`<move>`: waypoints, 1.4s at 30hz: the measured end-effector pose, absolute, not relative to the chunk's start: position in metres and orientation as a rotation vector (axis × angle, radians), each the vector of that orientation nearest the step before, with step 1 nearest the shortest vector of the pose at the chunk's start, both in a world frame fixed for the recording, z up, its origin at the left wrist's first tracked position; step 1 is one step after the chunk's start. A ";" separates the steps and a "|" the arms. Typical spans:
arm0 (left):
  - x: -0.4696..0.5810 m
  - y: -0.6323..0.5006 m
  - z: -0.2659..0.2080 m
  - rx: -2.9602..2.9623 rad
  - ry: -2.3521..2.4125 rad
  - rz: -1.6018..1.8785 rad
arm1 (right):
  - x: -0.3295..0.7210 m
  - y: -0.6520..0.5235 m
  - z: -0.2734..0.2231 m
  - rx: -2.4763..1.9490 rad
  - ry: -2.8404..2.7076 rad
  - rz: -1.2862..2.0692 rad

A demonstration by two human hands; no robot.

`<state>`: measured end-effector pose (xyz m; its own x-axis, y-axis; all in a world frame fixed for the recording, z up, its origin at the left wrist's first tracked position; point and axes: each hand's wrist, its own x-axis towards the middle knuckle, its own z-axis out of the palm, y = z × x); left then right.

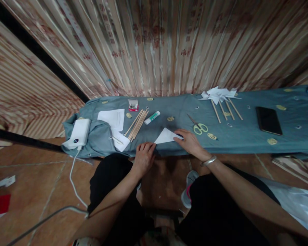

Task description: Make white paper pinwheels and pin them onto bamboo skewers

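Observation:
A white sheet of paper folded into a triangle (165, 136) lies at the front edge of the cloth-covered bench. At its left corner, my left hand (144, 157) has its fingers together, pinching or pressing the tip. My right hand (190, 141) grips the right corner between thumb and fingers. Just beyond the paper are a glue stick (152, 117) and a bundle of thin wooden sticks (138, 125). Scissors with light green handles (200, 128) lie open-bladed to the right of the paper.
White paper sheets (118, 118), a pen (117, 140), a small red box (133, 105) of tiny metal items and a white power bank (80, 131) with a cable sit left. Paper pinwheels on sticks (218, 94) and a black phone (268, 120) lie right. A curtain (154, 48) hangs behind.

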<state>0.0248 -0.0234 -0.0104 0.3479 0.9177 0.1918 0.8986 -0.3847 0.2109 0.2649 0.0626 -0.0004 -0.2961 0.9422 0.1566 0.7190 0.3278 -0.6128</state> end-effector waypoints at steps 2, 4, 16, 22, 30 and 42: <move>0.024 -0.024 -0.011 2.516 1.692 0.452 | 0.262 0.064 0.000 -1.479 -2.058 0.658; 0.024 -0.025 -0.010 2.501 1.683 0.473 | 0.261 0.065 0.000 -1.506 -2.018 0.682; 0.025 -0.008 0.001 1.483 1.511 1.166 | 0.262 0.052 0.032 -1.297 -1.918 0.591; 0.036 0.027 0.033 0.762 1.257 1.179 | 0.256 0.037 0.052 -1.095 -2.055 0.381; 0.052 0.050 0.050 0.817 1.173 0.993 | 0.263 0.038 0.061 -1.095 -2.038 0.263; 0.054 0.078 0.026 1.026 1.284 1.056 | 0.296 0.063 0.053 -1.384 -1.920 0.112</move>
<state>0.0535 0.0781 0.0258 0.0056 0.9755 -0.2198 -0.0272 0.2199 0.9752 0.2965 0.0631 0.0527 -0.1309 0.8453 0.5179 0.7796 0.4105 -0.4729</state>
